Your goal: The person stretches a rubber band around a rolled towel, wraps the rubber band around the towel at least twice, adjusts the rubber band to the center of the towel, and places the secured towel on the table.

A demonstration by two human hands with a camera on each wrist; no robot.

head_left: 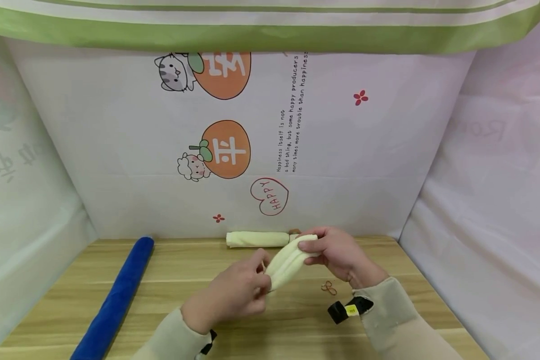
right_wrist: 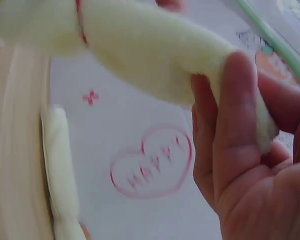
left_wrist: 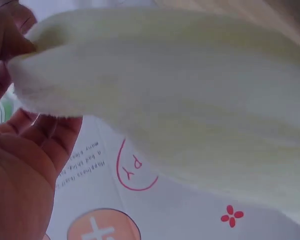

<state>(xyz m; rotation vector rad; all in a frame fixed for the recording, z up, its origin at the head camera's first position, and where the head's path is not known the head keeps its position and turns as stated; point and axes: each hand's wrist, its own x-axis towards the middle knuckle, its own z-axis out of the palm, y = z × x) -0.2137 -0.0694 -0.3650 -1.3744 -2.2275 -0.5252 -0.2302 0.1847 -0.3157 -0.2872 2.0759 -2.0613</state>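
Pale-yellow plush towel (head_left: 288,267) hangs above the wooden table (head_left: 184,280), its lower end clamped in the curled fingers of the left hand (head_left: 234,287) and its upper end pinched by the right hand (head_left: 337,252). Only the right wrist view shows a thin red band (right_wrist: 81,22) crossing it, while the head view alone takes in the blue roll (head_left: 117,295) at the left and a small looped band (head_left: 329,288) near the right wrist.

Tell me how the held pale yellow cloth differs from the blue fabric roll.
The pale yellow cloth is held between left hand and right hand; the blue fabric roll lies on the table. The blue fabric roll looks straight and longer, the pale yellow cloth shorter and curved. Both are elongated.
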